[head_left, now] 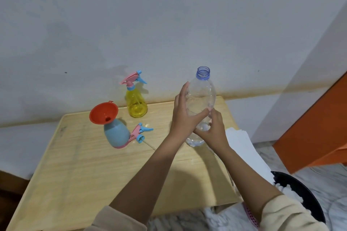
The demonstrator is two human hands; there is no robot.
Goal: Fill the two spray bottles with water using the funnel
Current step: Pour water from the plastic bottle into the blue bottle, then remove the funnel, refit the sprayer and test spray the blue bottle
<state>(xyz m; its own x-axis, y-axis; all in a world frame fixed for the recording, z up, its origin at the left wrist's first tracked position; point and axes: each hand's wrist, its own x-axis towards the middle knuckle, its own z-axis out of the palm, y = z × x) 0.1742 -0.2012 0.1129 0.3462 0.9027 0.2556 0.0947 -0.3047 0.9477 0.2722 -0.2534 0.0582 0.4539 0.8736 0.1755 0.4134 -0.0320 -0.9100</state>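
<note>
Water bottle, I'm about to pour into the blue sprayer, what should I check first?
1. Water bottle uncapped: ok.
2. Left hand and right hand both grip it: ok.
3. Funnel sits in blue spray bottle neck: ok.
4. Its spray head off, lying beside it on the table: ok.
5. Enough water left: cannot tell; only a little shows at the bottom.
6. Yellow spray bottle opened: not ok, its head is on.

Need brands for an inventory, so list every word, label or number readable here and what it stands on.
No text can be read anywhere.
The clear bottle carries no label.
The yellow sprayer, blue sprayer and funnel show plain plastic, no print.
The paper looks blank.
</note>
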